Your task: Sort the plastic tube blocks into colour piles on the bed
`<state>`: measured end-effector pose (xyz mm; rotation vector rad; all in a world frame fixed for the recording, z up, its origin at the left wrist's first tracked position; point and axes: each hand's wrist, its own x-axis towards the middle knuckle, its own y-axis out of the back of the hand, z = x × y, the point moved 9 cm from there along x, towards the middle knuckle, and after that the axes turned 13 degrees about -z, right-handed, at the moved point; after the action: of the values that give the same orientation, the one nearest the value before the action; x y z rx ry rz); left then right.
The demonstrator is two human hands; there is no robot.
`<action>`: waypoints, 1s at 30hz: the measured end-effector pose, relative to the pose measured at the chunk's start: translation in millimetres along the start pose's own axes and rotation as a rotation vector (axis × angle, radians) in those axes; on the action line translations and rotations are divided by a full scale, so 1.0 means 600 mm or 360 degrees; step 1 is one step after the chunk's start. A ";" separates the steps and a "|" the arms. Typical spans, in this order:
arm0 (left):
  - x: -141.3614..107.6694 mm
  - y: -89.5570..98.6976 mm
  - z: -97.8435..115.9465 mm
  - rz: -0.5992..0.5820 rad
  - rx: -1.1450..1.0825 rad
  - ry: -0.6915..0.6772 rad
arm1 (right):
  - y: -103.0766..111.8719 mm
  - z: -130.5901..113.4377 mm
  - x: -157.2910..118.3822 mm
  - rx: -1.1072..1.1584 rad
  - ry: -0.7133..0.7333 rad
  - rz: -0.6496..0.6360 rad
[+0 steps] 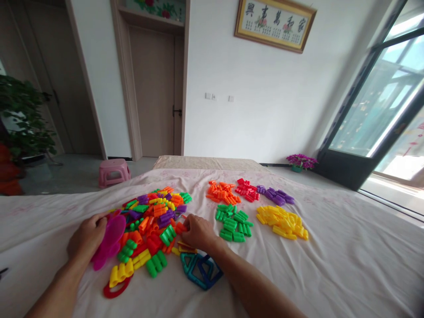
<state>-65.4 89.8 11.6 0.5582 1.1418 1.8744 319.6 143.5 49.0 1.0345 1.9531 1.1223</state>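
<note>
My left hand is closed on the edge of a magenta flat plastic piece with rounded lobes, at the left side of a mixed pile of plastic building blocks. The pile has orange, green, yellow, purple and red ribbed blocks. At its right side my right hand has its fingers pinched at an orange block; the fingertips are partly hidden. Below that hand lie blue magnetic frame tiles and a few orange-yellow flat pieces. A red ring rests at the pile's near edge.
Sorted heaps of orange, red, purple, green and yellow blocks lie to the right on the pale cloth. Beyond stand a pink stool and a pot of magenta flowers.
</note>
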 end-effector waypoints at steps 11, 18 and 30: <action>-0.008 0.005 0.003 -0.0023 -0.0027 0.0062 | 0.032 0.069 0.024 0.0816 0.0264 0.0383; -0.002 0.000 -0.004 -0.0071 -0.0021 0.0082 | 0.092 0.158 0.031 0.0970 0.0155 0.0577; 0.007 -0.003 -0.009 -0.0046 -0.0010 0.0055 | 0.141 0.258 0.020 0.1421 0.0083 0.1013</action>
<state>-70.8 91.1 7.5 0.5050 1.1599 1.8687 467.1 240.2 57.6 2.2204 2.2729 0.5061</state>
